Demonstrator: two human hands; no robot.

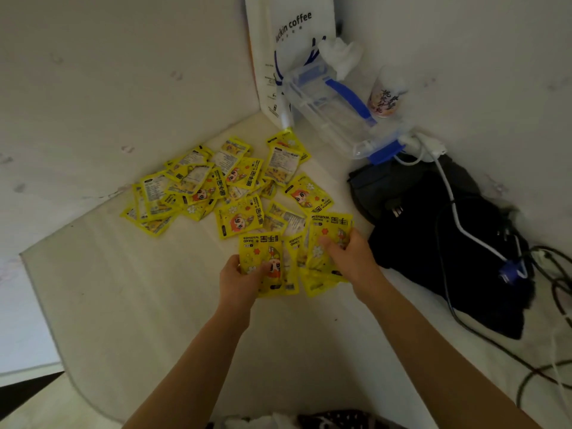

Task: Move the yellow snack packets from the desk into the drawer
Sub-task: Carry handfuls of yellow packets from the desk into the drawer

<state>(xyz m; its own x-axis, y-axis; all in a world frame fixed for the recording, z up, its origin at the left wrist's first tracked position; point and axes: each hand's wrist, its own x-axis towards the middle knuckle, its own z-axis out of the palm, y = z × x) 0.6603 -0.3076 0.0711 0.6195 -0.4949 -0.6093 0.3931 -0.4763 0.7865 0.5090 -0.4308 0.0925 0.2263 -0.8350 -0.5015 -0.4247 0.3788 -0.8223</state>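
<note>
Left hand [240,281] pinches a yellow packet [263,261] by its near-left edge, thumb on top, fingers under; the pkt is face up w/ cartoon print & red flower. Right hand [348,258] grips a second packet [329,239], thumb pressed on its front, fingers wrapped round the right edge. Btwn the two hands more yellow pkts overlap in a small bunch [297,258], touching both held ones; can't tell how many or whether they're lifted off the surface or lying on it.

Just beyond the hands, the rest of the yellow packets [216,184] lie scattered on the white desk [139,289], a loose overlapping heap spreading far-left toward the wall [108,88], some face up, some showing the printed back. A few sit apart at the far-right of the heap, near the corner.

Far corner: white paper bag [278,41] marked "luckin coffee" stands upright against the wall. Just right of it a clear plastic box [328,103] w/ blue clips, tilted, w/ crumpled white tissue [340,57] at its far end. Right of that a small printed cup [387,94], upright.

Right of the hands: a dark bag [433,236] on the desk, close to the right hand, w/ a white cable [448,193] running over it and black cables [551,274] at the right edge. Drawer not in view.
</note>
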